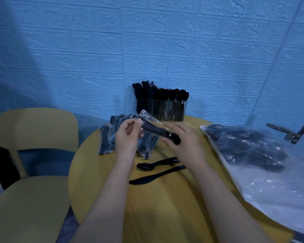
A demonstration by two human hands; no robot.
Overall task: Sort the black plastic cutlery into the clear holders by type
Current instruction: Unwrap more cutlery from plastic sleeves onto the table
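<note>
Cutlery packet (154, 129) is pinched at its wrapper by the left hand (128, 137) and gripped by the right hand (181, 139) above the table (165, 199).

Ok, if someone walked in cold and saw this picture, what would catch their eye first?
Probably the two hands in the middle: the left hand pinches a clear wrapper while the right hand holds the black cutlery inside it. Behind them, against the blue wall, a clear holder bristles with black cutlery. A loose spoon and knife lie on the yellow table nearer the person.
</note>
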